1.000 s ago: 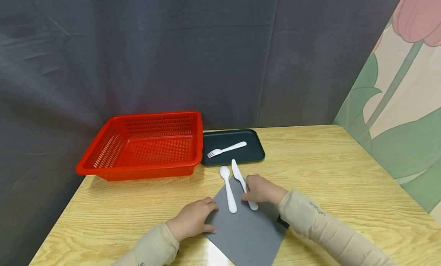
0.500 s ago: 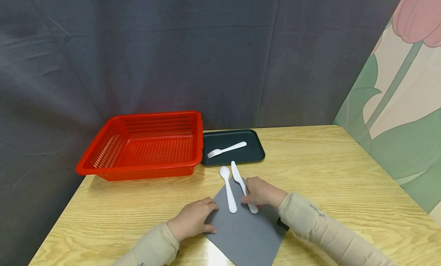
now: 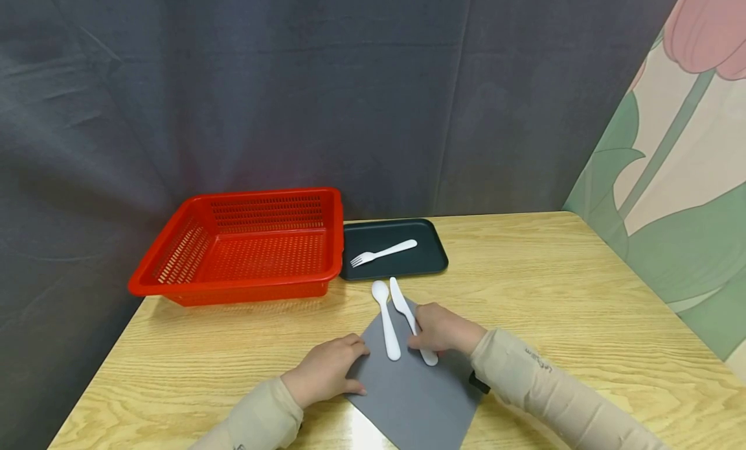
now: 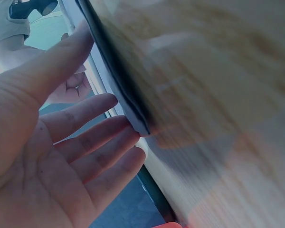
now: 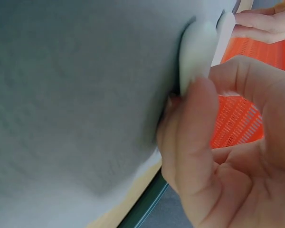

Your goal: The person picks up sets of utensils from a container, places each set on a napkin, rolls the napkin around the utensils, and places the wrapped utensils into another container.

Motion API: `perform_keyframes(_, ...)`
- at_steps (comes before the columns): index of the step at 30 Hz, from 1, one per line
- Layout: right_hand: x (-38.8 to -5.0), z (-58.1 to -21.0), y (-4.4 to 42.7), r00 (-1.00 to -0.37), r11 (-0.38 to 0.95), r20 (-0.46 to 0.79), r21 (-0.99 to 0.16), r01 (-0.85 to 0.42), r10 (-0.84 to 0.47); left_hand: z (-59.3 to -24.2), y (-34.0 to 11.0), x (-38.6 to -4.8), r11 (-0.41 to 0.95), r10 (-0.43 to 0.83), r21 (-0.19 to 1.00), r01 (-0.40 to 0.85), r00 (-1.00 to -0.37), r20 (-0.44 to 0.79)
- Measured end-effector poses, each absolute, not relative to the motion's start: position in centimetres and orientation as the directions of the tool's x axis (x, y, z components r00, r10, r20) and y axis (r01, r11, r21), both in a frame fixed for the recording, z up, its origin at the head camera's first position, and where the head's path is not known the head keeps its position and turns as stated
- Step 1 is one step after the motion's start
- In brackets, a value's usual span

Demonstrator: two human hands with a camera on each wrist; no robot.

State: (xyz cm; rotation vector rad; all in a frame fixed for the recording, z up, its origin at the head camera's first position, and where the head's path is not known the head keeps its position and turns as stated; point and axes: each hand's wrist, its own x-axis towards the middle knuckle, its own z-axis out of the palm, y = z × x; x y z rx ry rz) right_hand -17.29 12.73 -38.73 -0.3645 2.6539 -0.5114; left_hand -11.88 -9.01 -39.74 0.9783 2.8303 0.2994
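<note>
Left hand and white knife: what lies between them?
In the head view, the white spoon and some gray sheet lie between the left hand and the knife.

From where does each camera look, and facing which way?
Head: on the head, facing forward and down; left hand and right hand show.
Left wrist: on that wrist, facing the left hand at the grey sheet; right hand behind.
Right wrist: on that wrist, facing the right hand gripping the knife.
Head and right wrist share the red basket.

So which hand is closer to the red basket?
Left. The left hand is in front of the red basket, touching the gray sheet; the right hand is farther right, holding the knife.
</note>
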Motion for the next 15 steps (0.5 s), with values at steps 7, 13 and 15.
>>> perform_keyframes(7,-17.41,-38.79,12.62,-0.883,0.899,-0.339,-0.4,-0.178,-0.325,-39.7,-9.05,-11.84,0.77,0.622,0.231,0.595,-0.781,-0.062)
perform_keyframes(13,-17.67,-38.94,12.45,-0.884,0.899,-0.336,-0.4,-0.18,-0.326,-39.68,-9.02,-11.84,0.772,0.62,0.226,0.594,-0.782,-0.064)
perform_keyframes(15,-17.74,-38.92,12.39,-0.883,0.898,-0.338,-0.403,-0.177,-0.326,-39.66,-9.0,-11.83,0.773,0.62,0.224,0.594,-0.782,-0.064)
